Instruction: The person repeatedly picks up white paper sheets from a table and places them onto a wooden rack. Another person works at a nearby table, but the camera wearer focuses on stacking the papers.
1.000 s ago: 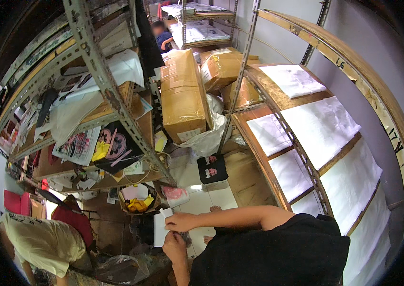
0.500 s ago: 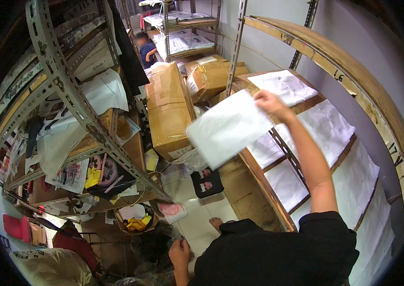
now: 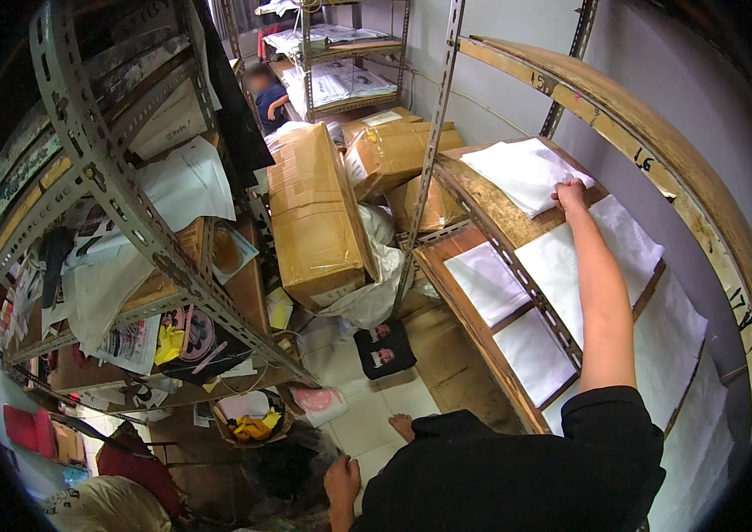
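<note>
My right hand [image 3: 572, 192] is stretched out over the upper right shelf, its fingers closed on the near right corner of a white sheet [image 3: 518, 168]. That sheet lies over the far end of the wooden shelf board [image 3: 510, 206], its surface slightly rumpled. Just nearer, beneath my forearm, another white sheet [image 3: 546, 264] rests on the same shelf. Low down by my body, my left hand [image 3: 341, 480] hangs with curled fingers next to clear plastic and a dark bundle [image 3: 292, 470]. What it holds, if anything, is hidden.
A lower shelf on the right carries white sheets [image 3: 487, 282]. Taped cardboard boxes [image 3: 315, 208] stand ahead. Slotted metal uprights [image 3: 128, 213] frame the crowded left shelves. A folded black cloth with a pink print [image 3: 385, 352] lies on the tiled floor. Another person [image 3: 271, 99] is far back.
My right hand has carried the white sheet from mid-air over the boxes to the far right, and it now lies on the shelf. My left hand stays low.
</note>
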